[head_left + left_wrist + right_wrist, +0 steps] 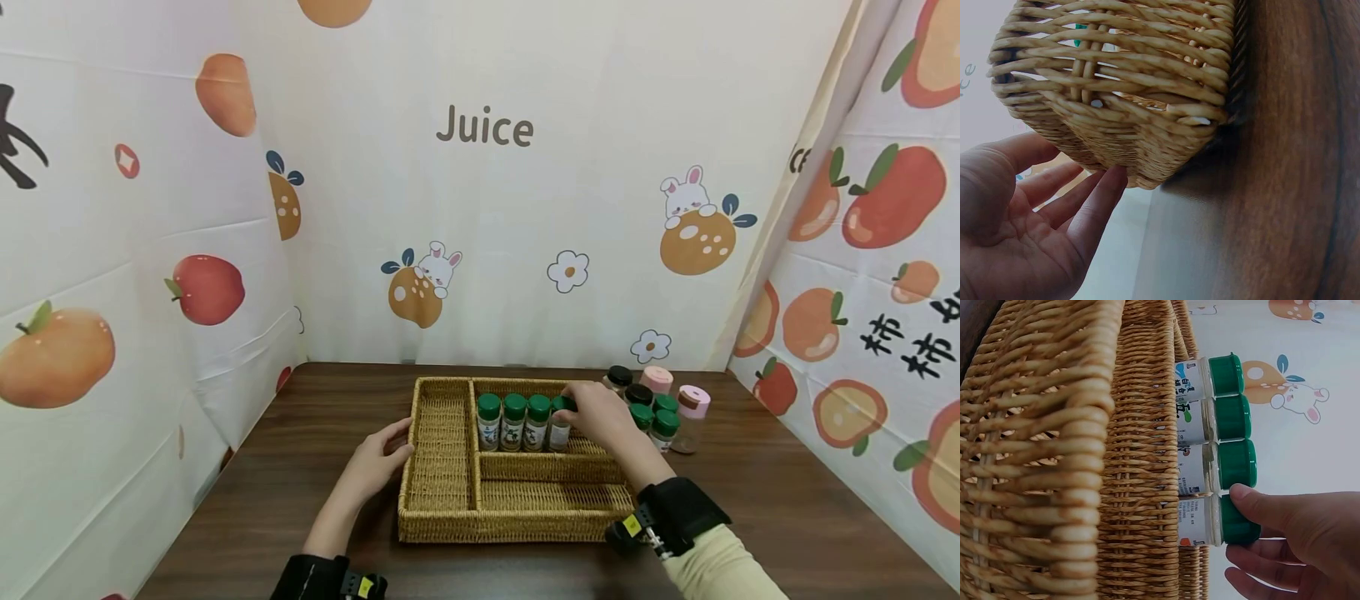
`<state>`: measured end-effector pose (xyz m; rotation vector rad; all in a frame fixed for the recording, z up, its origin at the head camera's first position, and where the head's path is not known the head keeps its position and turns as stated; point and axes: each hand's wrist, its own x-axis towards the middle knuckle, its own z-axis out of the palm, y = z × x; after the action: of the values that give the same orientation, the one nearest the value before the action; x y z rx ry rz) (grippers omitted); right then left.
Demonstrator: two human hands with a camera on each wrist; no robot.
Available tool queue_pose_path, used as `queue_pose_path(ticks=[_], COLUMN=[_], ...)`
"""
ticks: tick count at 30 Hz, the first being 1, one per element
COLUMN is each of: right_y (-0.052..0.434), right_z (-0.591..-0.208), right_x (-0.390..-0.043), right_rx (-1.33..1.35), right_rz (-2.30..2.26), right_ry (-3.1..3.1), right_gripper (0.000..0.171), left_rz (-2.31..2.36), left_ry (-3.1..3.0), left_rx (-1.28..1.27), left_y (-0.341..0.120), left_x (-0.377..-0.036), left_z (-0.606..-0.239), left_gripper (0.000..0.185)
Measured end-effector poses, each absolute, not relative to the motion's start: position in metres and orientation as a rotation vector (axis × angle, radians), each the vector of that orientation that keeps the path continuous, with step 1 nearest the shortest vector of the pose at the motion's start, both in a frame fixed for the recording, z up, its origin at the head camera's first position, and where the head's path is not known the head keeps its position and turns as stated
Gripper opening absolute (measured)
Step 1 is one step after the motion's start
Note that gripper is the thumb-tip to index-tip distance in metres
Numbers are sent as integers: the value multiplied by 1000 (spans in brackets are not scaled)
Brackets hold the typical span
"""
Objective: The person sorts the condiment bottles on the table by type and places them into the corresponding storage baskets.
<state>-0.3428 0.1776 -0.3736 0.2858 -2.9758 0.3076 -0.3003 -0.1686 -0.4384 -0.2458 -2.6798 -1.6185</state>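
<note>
A woven wicker basket [438, 527] with three compartments stands on the table. In its back right compartment several spice jars with green caps [513, 425] stand upright side by side in a row. My right hand [600, 414] pinches the green cap of the rightmost spice jar [1199, 520], thumb on one side and fingers on the other. That jar stands level with its neighbours in the right wrist view. My left hand [372, 462] is at the basket's left side, its extended fingertips touching the woven wall [1116, 119].
Right of the basket is a cluster of jars: black-capped ones [619, 377], green-capped ones [665, 423] and pink-topped ones [693, 403]. The dark wooden table [757, 483] meets printed fabric walls [487, 208] at its back and sides.
</note>
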Motion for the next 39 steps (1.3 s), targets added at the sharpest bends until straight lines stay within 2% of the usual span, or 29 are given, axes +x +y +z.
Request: queue_pose_path(ticks=[13, 24, 39], right_y=[168, 163, 167], right_z=[-367, -368, -372], right_x=[-341, -344, -340], right_rx=[249, 237, 184], right_rz=[304, 288, 277], right_ry=[-2984, -2977, -2969], right_gripper=[23, 27, 25], left_rz=[-1600, -1583, -1557], left_ry=[-2700, -2721, -2724], left_rx=[-294, -278, -276], left_y=[-173, -176, -172], left_x=[-302, -302, -304], left_z=[-437, -438, -442], left_gripper=[51, 51, 51])
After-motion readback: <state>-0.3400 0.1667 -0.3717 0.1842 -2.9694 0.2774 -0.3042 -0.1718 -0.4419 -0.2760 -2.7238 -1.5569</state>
